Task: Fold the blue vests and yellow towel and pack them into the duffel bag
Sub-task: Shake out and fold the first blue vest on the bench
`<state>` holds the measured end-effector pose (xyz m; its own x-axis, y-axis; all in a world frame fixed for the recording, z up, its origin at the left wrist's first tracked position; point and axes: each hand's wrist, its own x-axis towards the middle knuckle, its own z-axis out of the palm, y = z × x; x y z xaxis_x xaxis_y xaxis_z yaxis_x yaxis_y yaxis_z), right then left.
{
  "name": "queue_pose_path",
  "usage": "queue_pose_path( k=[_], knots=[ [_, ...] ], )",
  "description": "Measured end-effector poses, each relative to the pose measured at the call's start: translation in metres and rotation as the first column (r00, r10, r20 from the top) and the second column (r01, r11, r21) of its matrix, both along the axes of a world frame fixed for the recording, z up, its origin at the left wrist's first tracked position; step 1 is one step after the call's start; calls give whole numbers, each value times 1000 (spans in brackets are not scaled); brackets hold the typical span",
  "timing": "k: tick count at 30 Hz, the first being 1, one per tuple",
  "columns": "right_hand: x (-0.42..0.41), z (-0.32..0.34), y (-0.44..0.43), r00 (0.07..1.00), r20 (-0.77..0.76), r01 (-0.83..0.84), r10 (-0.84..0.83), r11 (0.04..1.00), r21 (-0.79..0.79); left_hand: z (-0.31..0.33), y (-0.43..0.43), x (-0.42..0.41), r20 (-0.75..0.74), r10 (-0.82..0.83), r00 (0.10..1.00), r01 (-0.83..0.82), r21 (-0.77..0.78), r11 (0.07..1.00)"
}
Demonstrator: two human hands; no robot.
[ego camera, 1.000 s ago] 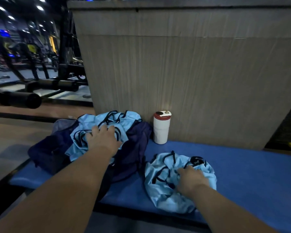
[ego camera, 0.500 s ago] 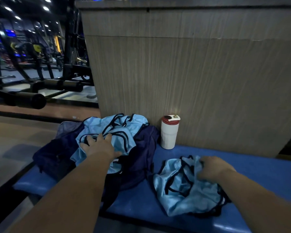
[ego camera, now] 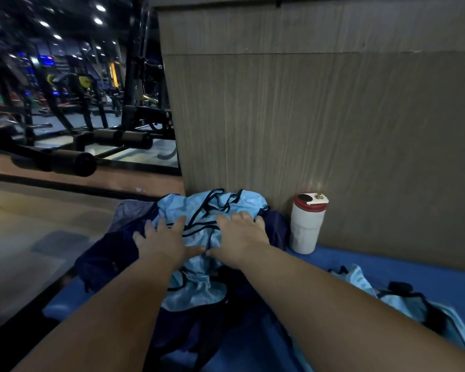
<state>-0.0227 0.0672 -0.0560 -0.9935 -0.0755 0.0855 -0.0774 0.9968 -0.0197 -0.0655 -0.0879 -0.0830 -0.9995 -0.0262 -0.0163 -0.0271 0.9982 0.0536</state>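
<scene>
Looking down on a crumpled light-blue vest (ego camera: pixel 212 210) — thin, shiny cloth edged with black binding, heaped on top of the dark navy duffel bag (ego camera: pixel 105 259) at the left end of the blue tabletop (ego camera: pixel 387 267). Pressing on it with the left hand (ego camera: pixel 163 240), fingers spread and flat. Laying the right hand (ego camera: pixel 239 234) just beside, thumbs nearly touching, fingers bent over the cloth — cannot tell whether pinching it or only pushing. Half a second back, working that right hand on a second vest (ego camera: pixel 403 304); now off it, leaving that one loose and rumpled on the tabletop at the right, well apart from the bag. Behind, a white tumbler (ego camera: pixel 306 229) with a red-banded lid, upright against the wood-grain panel (ego camera: pixel 333 116), near the bag.
</scene>
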Motion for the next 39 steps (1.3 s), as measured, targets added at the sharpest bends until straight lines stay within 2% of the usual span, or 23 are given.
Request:
queue_pose_path(
  k=[3, 5, 7, 13, 17, 22, 27, 30, 35, 39],
  knots=[
    [-22, -14, -8, 991, 100, 84, -88, 996, 38, -9, -8, -9, 63, -19, 998, 13, 93, 996],
    [-29, -25, -10, 984, 131, 116, -124, 991, 68, -17, -8, -11, 72, -88, 993, 67, 262, 963],
    [-31, -33, -8, 989, 85, 117, -120, 992, 43, -25, -5, -10, 45, -151, 988, 119, 414, 903],
    [-20, -31, 1, 999, -22, 24, -23, 1000, 20, -29, 20, 8, -44, -211, 977, 205, 485, 850],
    [-8, -17, 19, 1000, -20, 7, -9, 999, -52, -19, 38, 18, -79, -169, 982, 180, 649, 739],
    [12, 13, 65, 996, -61, 65, -70, 995, -78, 3, 66, 36, -117, -255, 960, 260, 711, 653],
    [43, 36, 138, 980, -71, 169, -185, 968, -187, 17, 74, 32, -202, -192, 960, 276, 585, 763],
    [68, 44, 183, 960, -67, 251, -271, 944, -214, 22, 80, 34, -193, -210, 958, 283, 551, 785],
    [108, 45, 242, 935, 19, 350, -355, 909, -226, 21, 111, 55, 2, -302, 953, 284, 335, 898],
    [128, 36, 272, 907, 64, 421, -416, 888, -186, 9, 140, 72, 127, -433, 892, 401, 218, 890]
  ],
)
